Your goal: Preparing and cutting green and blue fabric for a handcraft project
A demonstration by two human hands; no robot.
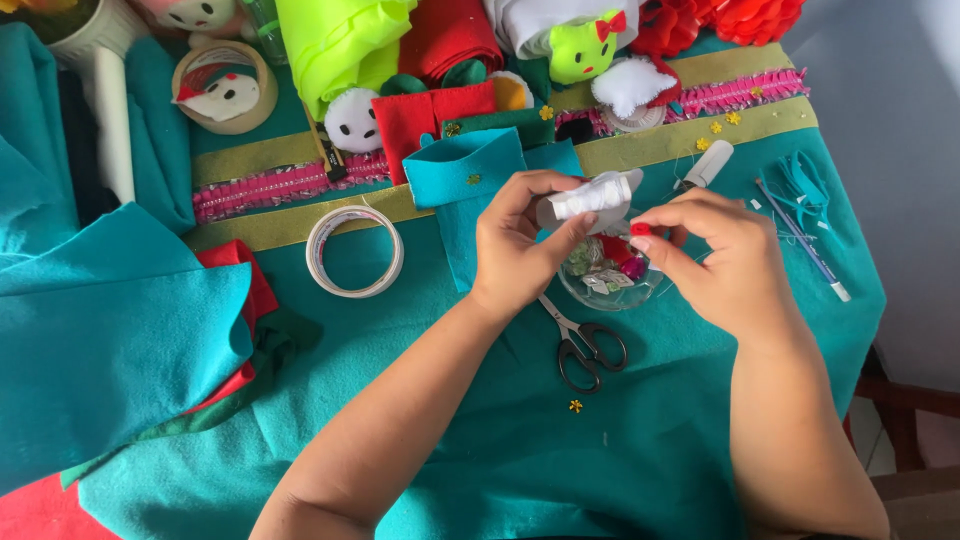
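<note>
Over the teal felt table cover (560, 450), two bare hands meet above a small clear glass bowl (610, 285).

Both arms reach up from the bottom edge. The left hand (515, 250) curls its fingers tight around a white spool of thread (590, 198), held just above the bowl. The right hand (715, 255) pinches a tiny red bead (640, 229) between thumb and finger, right beside the spool. Black-handled scissors (585, 345) lie near the bowl, and a roll of clear tape (354, 250) sits further left.
</note>
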